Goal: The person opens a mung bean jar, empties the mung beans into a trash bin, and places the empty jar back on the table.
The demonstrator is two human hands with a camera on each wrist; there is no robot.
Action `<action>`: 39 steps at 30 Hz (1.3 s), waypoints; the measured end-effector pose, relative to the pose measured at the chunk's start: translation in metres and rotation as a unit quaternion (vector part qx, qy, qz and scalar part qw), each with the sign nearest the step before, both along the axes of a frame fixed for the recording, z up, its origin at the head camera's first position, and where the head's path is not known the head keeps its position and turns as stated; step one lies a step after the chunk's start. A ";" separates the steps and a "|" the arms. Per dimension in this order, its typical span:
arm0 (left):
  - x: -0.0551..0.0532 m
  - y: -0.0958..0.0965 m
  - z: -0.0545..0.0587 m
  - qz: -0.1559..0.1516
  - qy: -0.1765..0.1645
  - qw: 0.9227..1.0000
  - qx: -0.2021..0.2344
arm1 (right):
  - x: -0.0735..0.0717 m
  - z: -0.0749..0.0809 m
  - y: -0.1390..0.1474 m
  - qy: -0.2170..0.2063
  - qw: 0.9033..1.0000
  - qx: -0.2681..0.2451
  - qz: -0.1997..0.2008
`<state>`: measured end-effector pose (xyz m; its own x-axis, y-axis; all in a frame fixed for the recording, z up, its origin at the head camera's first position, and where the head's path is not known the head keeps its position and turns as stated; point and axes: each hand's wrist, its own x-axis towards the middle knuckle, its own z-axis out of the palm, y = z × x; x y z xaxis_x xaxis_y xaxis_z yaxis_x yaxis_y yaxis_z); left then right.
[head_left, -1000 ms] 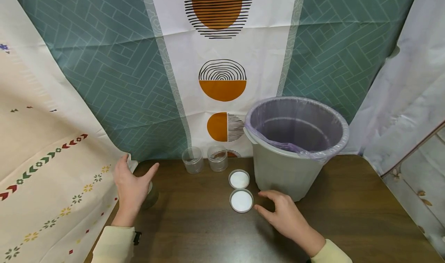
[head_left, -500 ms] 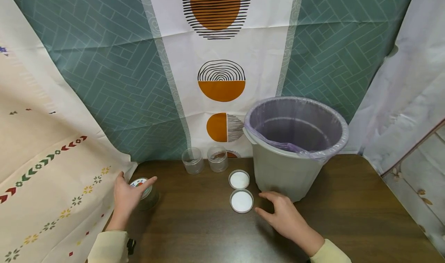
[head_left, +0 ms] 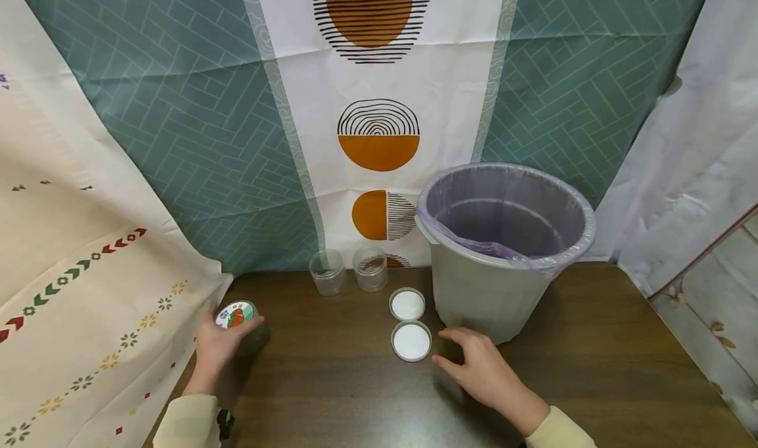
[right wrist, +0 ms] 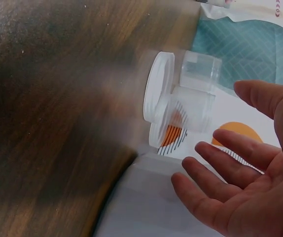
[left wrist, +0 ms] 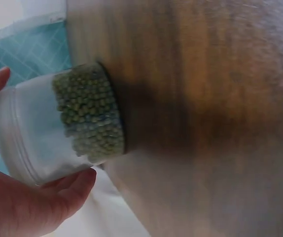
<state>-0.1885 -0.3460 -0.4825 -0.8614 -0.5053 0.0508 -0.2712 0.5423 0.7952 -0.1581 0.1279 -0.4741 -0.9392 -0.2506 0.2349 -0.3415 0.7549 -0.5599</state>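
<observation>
A clear jar (left wrist: 62, 121), part filled with small green beans (left wrist: 89, 106), stands upright on the table at the left. Its lid (head_left: 235, 314) bears a green-and-red picture. My left hand (head_left: 218, 343) reaches around the jar's top: in the left wrist view the fingers (left wrist: 75, 190) lie along one side, and the thumb tip shows near the lid with a gap. My right hand (head_left: 480, 366) hovers with fingers spread, holding nothing, just right of two shallow round lids with white tops, the nearer lid (head_left: 411, 341) and the farther lid (head_left: 407, 304).
Two clear cups (head_left: 328, 273) stand side by side at the back of the table, against the patterned cloth (head_left: 254, 152). A large grey bin (head_left: 491, 297) with a purple liner stands at the back right. Cream cloth (head_left: 118, 303) hangs along the left edge.
My left hand has come down and closer around the jar, whose lid, hidden at first, now shows between thumb and fingers. The right hand stays almost still beside the lids.
</observation>
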 end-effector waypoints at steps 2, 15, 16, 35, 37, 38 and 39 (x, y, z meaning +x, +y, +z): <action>-0.001 -0.001 -0.003 -0.001 -0.006 1.000 0.002 | 0.000 0.000 0.000 -0.002 1.000 0.000 -0.001; 0.005 0.002 -0.025 0.050 -0.010 0.999 0.002 | 0.002 0.003 -0.003 -0.001 1.000 0.005 0.020; 0.005 0.004 -0.025 0.060 -0.010 0.998 0.002 | 0.003 0.004 -0.003 0.002 1.000 0.006 0.024; 0.007 0.082 0.011 -0.063 0.150 0.968 0.192 | 0.002 0.009 -0.008 0.008 0.999 0.000 0.038; 0.007 0.090 0.015 -0.083 0.148 0.962 0.212 | 0.002 0.009 -0.009 0.008 0.999 0.002 0.039; 0.008 0.095 0.017 -0.092 0.143 0.962 0.213 | 0.001 0.010 -0.009 0.007 0.999 0.001 0.039; 0.009 0.099 0.019 -0.101 0.137 0.963 0.207 | 0.001 0.010 -0.009 0.007 0.999 0.001 0.039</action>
